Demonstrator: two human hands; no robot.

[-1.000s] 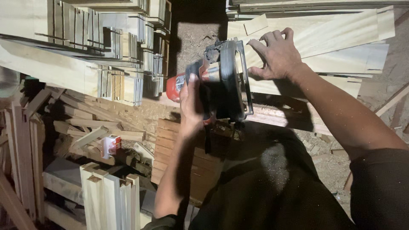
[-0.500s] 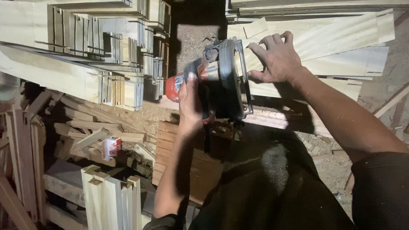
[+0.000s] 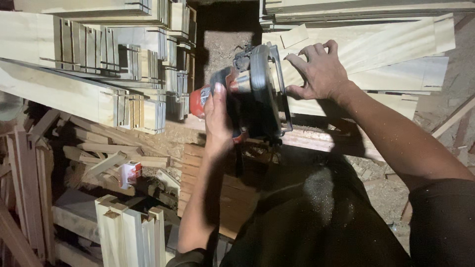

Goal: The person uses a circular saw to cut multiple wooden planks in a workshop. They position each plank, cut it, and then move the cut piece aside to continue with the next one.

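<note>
Gripping a circular saw (image 3: 252,94) by its handle with the left hand (image 3: 217,118), right hand (image 3: 319,74) spread flat on a pale board (image 3: 386,54) beside it, notched planks (image 3: 99,49) stacked left.

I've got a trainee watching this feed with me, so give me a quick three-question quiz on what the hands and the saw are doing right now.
1. True or false: the left hand grips the circular saw.
2. What does the right hand press on?
A. the pale wooden board
B. a hammer
C. the saw's blade
3. Fill in: the stacked slotted wood pieces lie to the ______ of the saw in the head view.

Key:
1. True: its fingers wrap the saw's body by the red end.
2. A: the palm and spread fingers rest flat on the board beside the saw.
3. Left.
</note>
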